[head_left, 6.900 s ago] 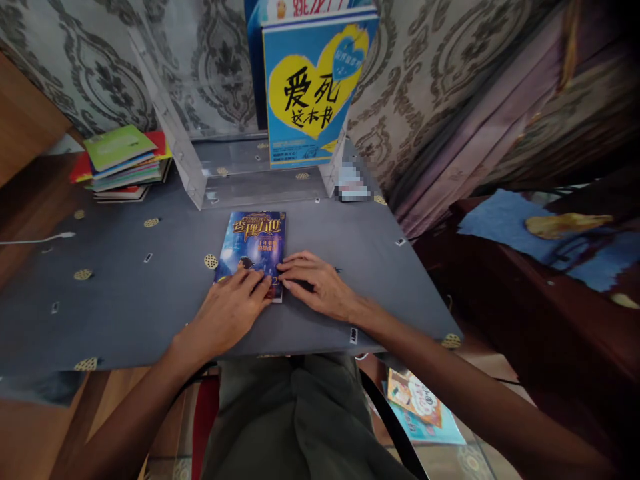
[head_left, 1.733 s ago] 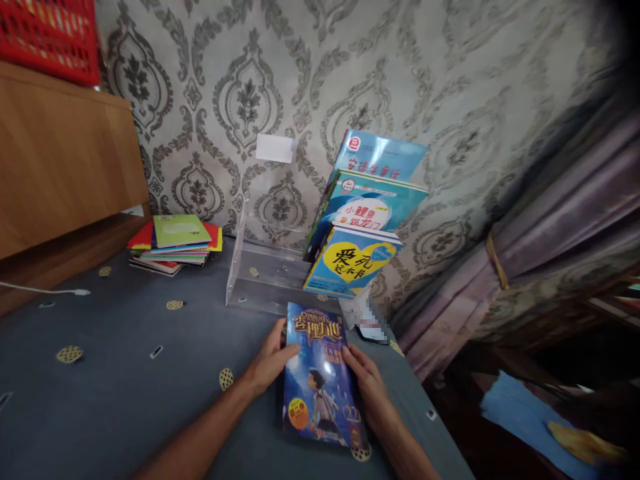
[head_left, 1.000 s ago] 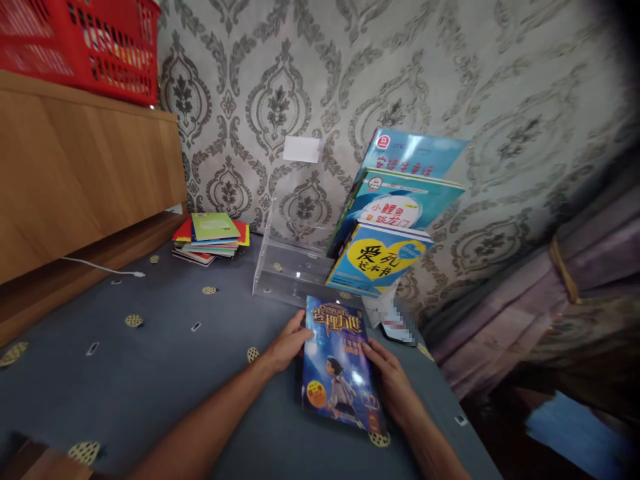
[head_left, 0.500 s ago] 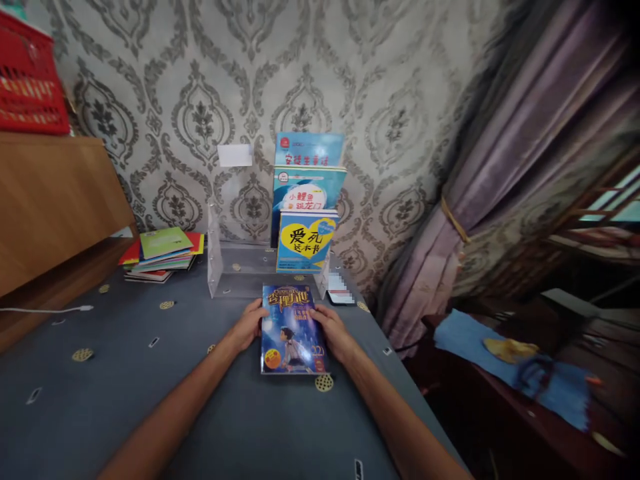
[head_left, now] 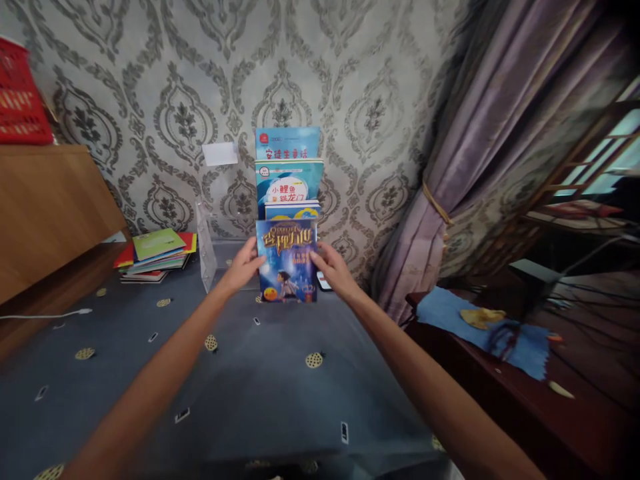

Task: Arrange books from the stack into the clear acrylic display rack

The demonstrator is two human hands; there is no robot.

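Between my two hands is a dark blue book (head_left: 288, 267) with gold lettering and a cartoon figure on its cover, held upright. My left hand (head_left: 245, 265) grips its left edge, and my right hand (head_left: 336, 268) grips its right edge. Right behind it stands a clear acrylic book stand (head_left: 206, 250). On the stand's right side, light blue books (head_left: 289, 175) rise in tiers, one behind another. The blue-and-yellow book (head_left: 291, 211) on the front tier is mostly hidden by the book in my hands.
A stack of thin colourful books (head_left: 157, 253) lies left on the patterned tablecloth (head_left: 240, 400). Near it are a white cable (head_left: 45, 315) and a wooden cabinet (head_left: 50, 200) bearing a red basket (head_left: 23, 93). A phone (head_left: 324, 283) lies behind my right hand. A purple curtain (head_left: 450, 153) hangs right.
Both hands have carried the dark blue book forward and up, from in front of the stand to against its front tier. It now covers most of the blue-and-yellow book. The view has shifted slightly.
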